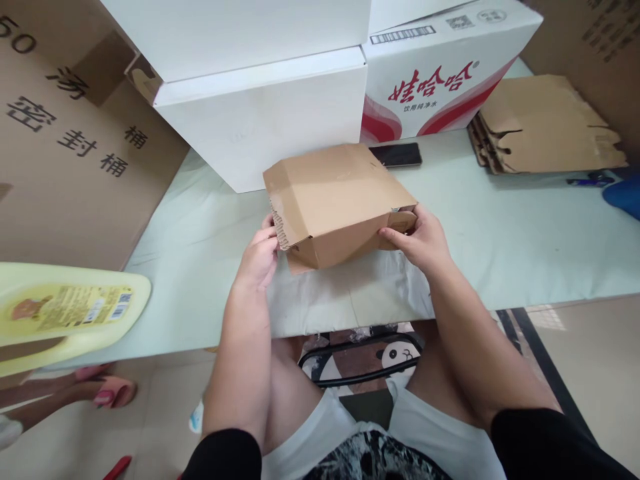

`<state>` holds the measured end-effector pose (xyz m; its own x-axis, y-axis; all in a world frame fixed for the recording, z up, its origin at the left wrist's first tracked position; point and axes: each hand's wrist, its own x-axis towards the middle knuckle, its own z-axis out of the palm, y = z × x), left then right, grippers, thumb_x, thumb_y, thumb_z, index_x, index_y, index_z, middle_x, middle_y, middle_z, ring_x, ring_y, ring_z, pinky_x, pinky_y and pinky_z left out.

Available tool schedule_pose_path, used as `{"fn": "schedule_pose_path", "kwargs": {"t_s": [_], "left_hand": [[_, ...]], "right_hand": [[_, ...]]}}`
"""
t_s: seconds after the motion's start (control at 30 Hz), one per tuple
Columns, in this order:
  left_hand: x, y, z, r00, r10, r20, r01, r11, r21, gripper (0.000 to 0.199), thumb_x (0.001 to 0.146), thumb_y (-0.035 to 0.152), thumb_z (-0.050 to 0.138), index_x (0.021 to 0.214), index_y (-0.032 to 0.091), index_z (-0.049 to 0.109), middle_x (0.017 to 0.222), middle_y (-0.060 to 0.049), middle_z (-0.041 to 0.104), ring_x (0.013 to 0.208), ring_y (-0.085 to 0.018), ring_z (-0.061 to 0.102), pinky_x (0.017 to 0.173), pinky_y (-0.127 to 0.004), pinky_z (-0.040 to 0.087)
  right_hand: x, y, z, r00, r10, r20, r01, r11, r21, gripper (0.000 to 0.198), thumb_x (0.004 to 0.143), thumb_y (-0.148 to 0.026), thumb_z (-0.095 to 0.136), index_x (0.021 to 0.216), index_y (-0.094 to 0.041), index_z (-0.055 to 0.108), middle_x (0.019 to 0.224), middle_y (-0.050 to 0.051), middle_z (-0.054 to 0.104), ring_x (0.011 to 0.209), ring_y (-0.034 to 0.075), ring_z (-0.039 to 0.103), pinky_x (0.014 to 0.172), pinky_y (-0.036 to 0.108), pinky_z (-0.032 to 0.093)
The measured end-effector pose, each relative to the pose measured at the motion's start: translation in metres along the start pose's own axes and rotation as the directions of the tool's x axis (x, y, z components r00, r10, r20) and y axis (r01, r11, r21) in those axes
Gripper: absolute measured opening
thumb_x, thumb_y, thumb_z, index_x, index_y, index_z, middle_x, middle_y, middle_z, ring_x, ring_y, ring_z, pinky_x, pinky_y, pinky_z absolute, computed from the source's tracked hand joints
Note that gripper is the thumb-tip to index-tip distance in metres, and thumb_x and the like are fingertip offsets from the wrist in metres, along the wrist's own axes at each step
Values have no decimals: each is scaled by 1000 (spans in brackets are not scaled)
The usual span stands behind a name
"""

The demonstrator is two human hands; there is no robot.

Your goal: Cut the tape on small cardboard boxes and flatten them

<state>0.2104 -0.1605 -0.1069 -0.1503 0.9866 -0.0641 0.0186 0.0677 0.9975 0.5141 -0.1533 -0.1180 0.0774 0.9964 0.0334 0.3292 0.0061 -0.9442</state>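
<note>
A partly folded brown cardboard box (345,190) is held tilted over the pale green tabletop in front of me. My left hand (261,257) grips its left end, where a torn corrugated edge shows; some of those fingers are hidden behind the cardboard. At the box's right front corner, my right hand (423,237) has its thumb on the front flap and its other fingers behind it. Just past the box lies a dark phone (400,155), flat on the cloth.
White boxes (270,100) and a red-lettered carton (440,80) stand at the back. Flattened cardboard pieces (547,127) are stacked at right, beside a blue pen (585,181). A big brown carton (75,133) and a yellow bottle (75,310) occupy the left. Another person's foot (113,393) shows below.
</note>
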Motion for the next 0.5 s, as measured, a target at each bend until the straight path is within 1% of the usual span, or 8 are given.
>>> {"fn": "schedule_pose_path", "kwargs": {"t_s": [0.07, 0.13, 0.23, 0.3, 0.33, 0.4, 0.47, 0.5], "left_hand": [[-5, 10, -2, 998, -38, 39, 41, 996, -80, 8, 49, 13, 58, 43, 19, 57, 78, -8, 66, 82, -21, 67, 65, -27, 56], [-10, 20, -8, 981, -123, 148, 144, 979, -142, 7, 47, 14, 58, 42, 18, 58, 57, -6, 57, 56, -17, 59, 49, -27, 48], [-17, 28, -20, 873, -271, 405, 353, 925, -140, 22, 46, 18, 61, 63, 15, 74, 57, -8, 64, 43, -21, 58, 38, -29, 39], [-18, 26, -24, 831, -311, 462, 391, 916, -86, 25, 48, 19, 64, 70, 14, 75, 62, -11, 69, 44, -24, 62, 38, -30, 39], [-17, 24, -24, 862, -296, 411, 353, 933, -68, 22, 50, 20, 67, 70, 14, 74, 63, -10, 70, 48, -24, 64, 41, -30, 43], [-12, 15, -22, 971, -179, 159, 185, 982, -25, 19, 54, 19, 74, 73, 17, 73, 70, -6, 71, 64, -23, 69, 55, -30, 52], [-4, 5, -20, 995, -19, -98, 23, 999, 48, 30, 54, 16, 81, 83, 21, 73, 84, -2, 73, 86, -22, 71, 73, -27, 56], [0, 0, -19, 988, 17, -154, -7, 998, 69, 35, 54, 16, 84, 87, 23, 72, 90, -1, 73, 95, -21, 70, 78, -25, 55]], "right_hand": [[-1, -4, -2, 1000, 12, 2, -12, 1000, -13, 54, 60, -52, 85, 98, -20, 65, 94, 7, 75, 89, 27, 71, 79, 43, 57], [-1, -7, -5, 999, 19, 27, -19, 1000, 0, 53, 59, -50, 85, 98, -19, 67, 95, 8, 76, 92, 28, 71, 81, 43, 56], [-1, -8, -11, 993, 22, 112, -28, 998, 51, 54, 61, -48, 85, 102, -17, 69, 100, 9, 77, 96, 29, 71, 85, 43, 56], [0, -7, -16, 978, 31, 208, -52, 994, 96, 55, 61, -47, 86, 104, -17, 70, 102, 8, 77, 95, 27, 71, 84, 41, 56], [1, -6, -19, 962, 38, 270, -71, 991, 110, 53, 62, -47, 87, 103, -17, 70, 100, 8, 77, 93, 26, 71, 83, 40, 57], [2, -4, -23, 911, 57, 409, -112, 987, 112, 48, 62, -46, 87, 95, -16, 71, 92, 6, 77, 84, 23, 70, 76, 36, 57], [3, -2, -26, 832, 65, 550, -138, 986, 93, 40, 65, -47, 86, 86, -16, 73, 83, 5, 76, 76, 20, 68, 72, 34, 57], [4, -1, -27, 788, 65, 613, -144, 986, 81, 38, 67, -48, 86, 83, -16, 73, 81, 5, 76, 74, 20, 67, 71, 34, 57]]}}
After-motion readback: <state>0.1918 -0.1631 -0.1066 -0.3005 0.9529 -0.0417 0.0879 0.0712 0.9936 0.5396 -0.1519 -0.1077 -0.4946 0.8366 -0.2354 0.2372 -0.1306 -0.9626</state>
